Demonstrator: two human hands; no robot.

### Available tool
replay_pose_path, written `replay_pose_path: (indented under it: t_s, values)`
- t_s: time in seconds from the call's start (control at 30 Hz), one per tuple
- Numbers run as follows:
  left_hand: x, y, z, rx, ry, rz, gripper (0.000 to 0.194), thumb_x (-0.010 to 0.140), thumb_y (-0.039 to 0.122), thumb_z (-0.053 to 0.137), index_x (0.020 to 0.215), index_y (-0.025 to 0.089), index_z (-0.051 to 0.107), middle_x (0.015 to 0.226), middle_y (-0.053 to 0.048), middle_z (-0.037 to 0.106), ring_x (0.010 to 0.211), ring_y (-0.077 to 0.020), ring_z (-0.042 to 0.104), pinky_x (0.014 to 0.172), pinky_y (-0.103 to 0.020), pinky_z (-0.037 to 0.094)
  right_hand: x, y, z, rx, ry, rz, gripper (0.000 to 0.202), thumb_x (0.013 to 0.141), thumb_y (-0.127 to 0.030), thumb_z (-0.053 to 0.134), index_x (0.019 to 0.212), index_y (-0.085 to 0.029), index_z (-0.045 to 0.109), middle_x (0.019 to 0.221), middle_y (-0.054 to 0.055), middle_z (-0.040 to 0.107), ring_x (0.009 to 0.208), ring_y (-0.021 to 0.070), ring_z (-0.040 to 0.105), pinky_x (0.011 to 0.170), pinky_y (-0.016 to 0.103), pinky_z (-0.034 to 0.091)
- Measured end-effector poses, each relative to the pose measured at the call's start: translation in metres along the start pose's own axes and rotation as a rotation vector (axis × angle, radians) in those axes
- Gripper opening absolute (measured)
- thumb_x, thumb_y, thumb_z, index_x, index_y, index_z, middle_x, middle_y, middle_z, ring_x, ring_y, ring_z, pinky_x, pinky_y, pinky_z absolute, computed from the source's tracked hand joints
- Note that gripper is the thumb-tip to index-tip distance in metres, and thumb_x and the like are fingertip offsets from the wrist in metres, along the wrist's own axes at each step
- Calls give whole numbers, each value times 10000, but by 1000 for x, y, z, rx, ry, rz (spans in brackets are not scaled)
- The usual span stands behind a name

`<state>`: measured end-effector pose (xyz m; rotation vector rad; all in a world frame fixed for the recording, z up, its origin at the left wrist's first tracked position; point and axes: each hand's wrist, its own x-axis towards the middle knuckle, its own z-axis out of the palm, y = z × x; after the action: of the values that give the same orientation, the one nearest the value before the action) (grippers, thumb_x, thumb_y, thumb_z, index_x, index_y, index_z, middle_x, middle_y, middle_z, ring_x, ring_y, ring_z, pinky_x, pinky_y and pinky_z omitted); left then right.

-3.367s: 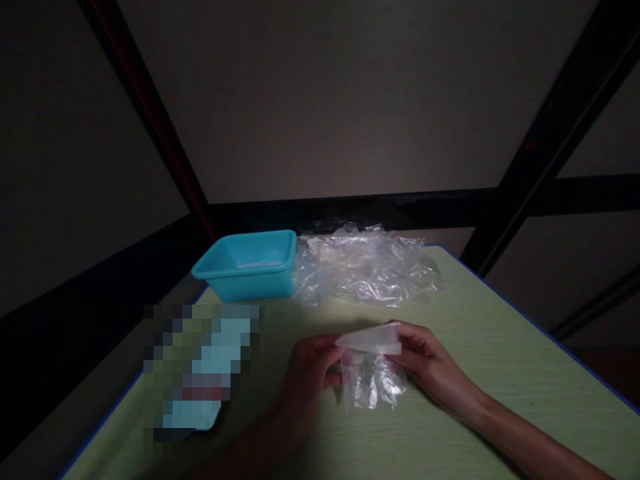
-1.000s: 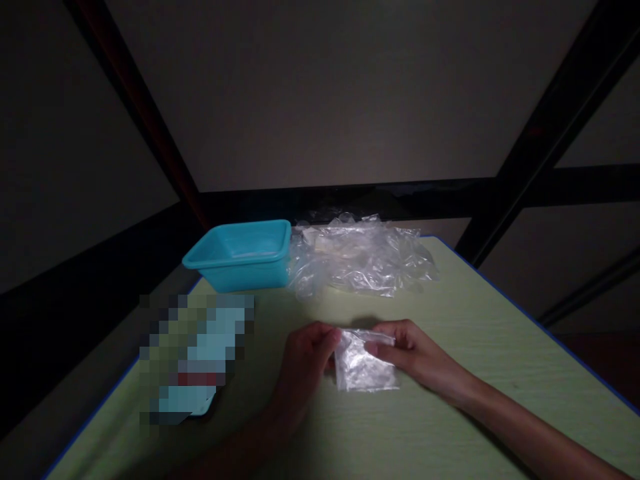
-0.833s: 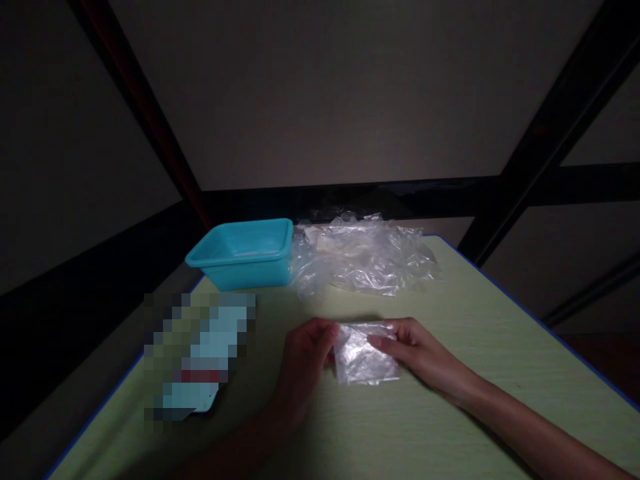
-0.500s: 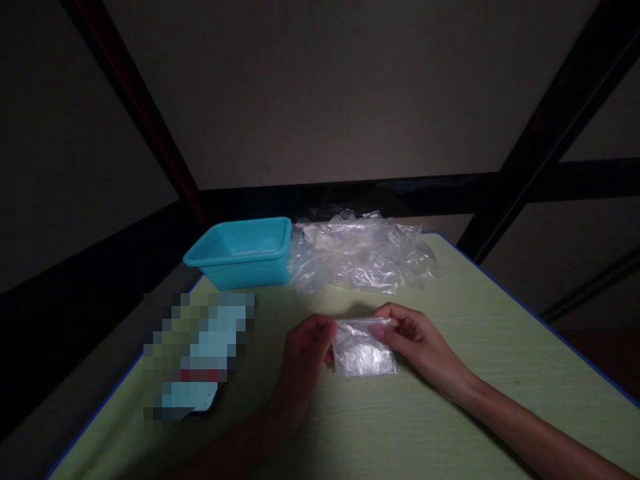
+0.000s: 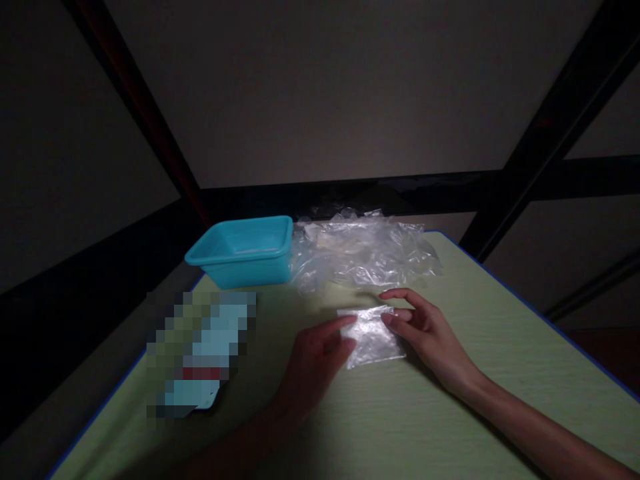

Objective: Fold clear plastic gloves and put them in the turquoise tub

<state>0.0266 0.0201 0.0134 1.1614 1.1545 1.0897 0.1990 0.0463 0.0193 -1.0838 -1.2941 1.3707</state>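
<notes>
Head view: a small, shiny clear plastic packet [image 5: 376, 340] lies flat between the two hands, just to the right of the left hand [image 5: 317, 355] and just to the left of the right hand [image 5: 431, 337]. It looks close to square, so no clear long axis stands out; its far edge runs crosswise, from the left fingers towards the right thumb. Neither hand is clearly nearer, for both overlap the packet at its sides.

The left hand has its index finger laid over the far left part and its thumb at the left edge, the two parted with a gap between, so it looks relaxed rather than clamped. The right hand sets its thumb over the far right corner, with its index finger lifted clear beyond it; whether another finger pinches from beneath cannot be told.

Straight ahead of the hands, well apart from them, spreads a crumpled heap of clear plastic [image 5: 370, 257]. A turquoise tub [image 5: 250, 270] stands ahead and to the left of the left hand, right beside the heap. Nearer, to that hand's left, lies a pale-blue object [image 5: 217, 340], mostly pixelated. All rest on the pale green worktop [image 5: 505, 373].
</notes>
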Motion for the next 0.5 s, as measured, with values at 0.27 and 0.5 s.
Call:
replay_pose_path:
  t_s: [0.27, 0.5]
  values:
    - [-1, 1, 0, -47, 2, -94, 392, 575, 211, 704, 963, 163, 715, 469, 22, 589, 507, -150, 544, 497, -222, 389, -1, 1, -5, -89, -108, -196, 373, 734, -315, 665, 1082, -228, 561, 692, -26, 555, 602, 124, 497, 509, 251, 384]
    - [0, 4, -2, -85, -47, -124, 510, 575, 204, 667, 1078, 120, 666, 603, -23, 685, 554, -146, 586, 556, -219, 399, 2, 2, -10, -184, -230, -231, 217, 734, -280, 661, 933, -210, 711, 924, 56, 660, 746, 154, 589, 599, 278, 475]
